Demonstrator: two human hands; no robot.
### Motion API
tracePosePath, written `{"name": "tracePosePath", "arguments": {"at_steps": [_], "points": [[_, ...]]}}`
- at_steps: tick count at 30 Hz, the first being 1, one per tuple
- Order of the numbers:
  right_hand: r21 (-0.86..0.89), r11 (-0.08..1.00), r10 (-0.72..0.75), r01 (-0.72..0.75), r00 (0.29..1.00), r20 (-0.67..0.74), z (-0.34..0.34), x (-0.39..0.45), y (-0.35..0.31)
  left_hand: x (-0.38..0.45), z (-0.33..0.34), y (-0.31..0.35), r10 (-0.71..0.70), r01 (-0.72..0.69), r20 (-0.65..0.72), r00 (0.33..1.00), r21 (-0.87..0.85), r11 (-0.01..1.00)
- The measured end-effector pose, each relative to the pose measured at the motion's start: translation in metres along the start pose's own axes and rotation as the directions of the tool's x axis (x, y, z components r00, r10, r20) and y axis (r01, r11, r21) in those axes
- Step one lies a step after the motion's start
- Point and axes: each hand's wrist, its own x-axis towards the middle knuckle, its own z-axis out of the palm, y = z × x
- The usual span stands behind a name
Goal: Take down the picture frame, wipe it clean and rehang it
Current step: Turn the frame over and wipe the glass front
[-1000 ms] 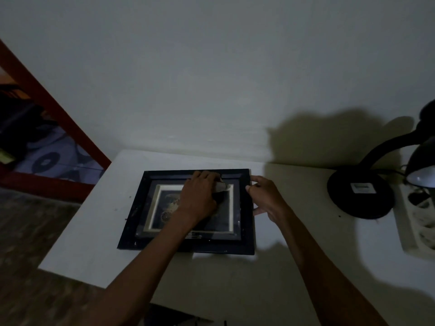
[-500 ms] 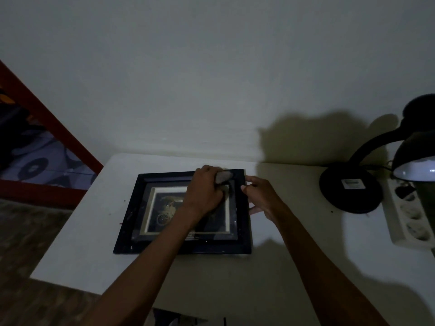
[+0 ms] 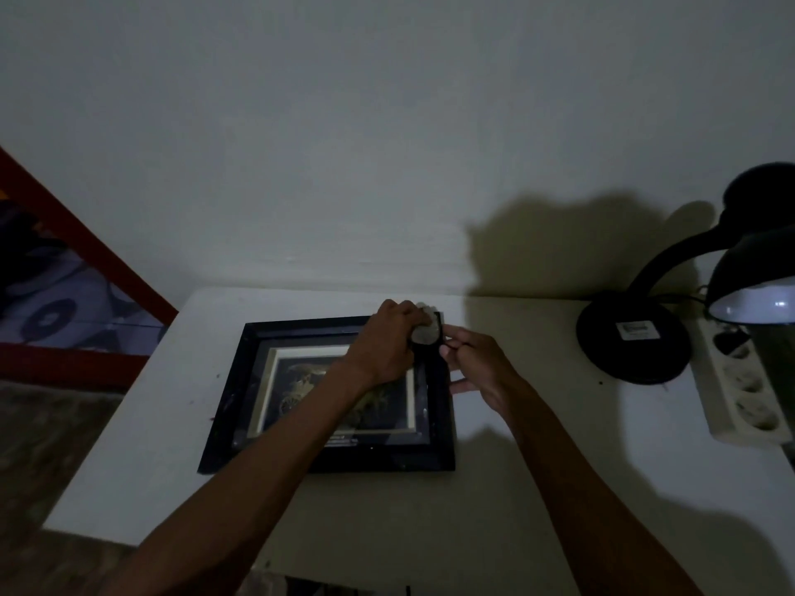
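We see the black rectangular wooden picture frame (image 3: 331,397) flat on the white table (image 3: 494,488); our left hand (image 3: 387,342) presses a crumpled pale cloth (image 3: 426,329) onto its far right corner, our right hand (image 3: 477,365) grips its right edge.

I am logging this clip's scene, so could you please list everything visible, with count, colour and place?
picture frame: 1, black, flat on table, left of centre
cloth: 1, pale grey, wadded at frame's far right corner
table: 1, white, against wall
desk lamp: 1, black, lit, table's right
power strip: 1, white, right edge
wall: 1, pale
left hand: 1, grips cloth
right hand: 1, holds frame's right edge
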Motion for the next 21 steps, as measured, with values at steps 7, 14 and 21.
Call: {"name": "tracePosePath", "arguments": {"at_steps": [7, 14, 21], "points": [[0.043, 0.999, 0.015, -0.016, 0.999, 0.030, -0.003, -0.003, 0.000, -0.020, -0.007, -0.005, 0.089, -0.097, -0.072, 0.993, -0.113, 0.989], [0.112, 0.993, 0.032, -0.040, 0.997, 0.077, -0.007, -0.004, 0.000, 0.018, -0.004, 0.010, 0.008, -0.010, 0.050, 0.999, 0.030, 1.000], [0.156, 0.987, 0.047, -0.047, 0.999, 0.006, -0.007, 0.000, 0.003, 0.006, -0.005, 0.003, 0.133, -0.144, 0.092, 0.987, 0.132, 0.981]]}}
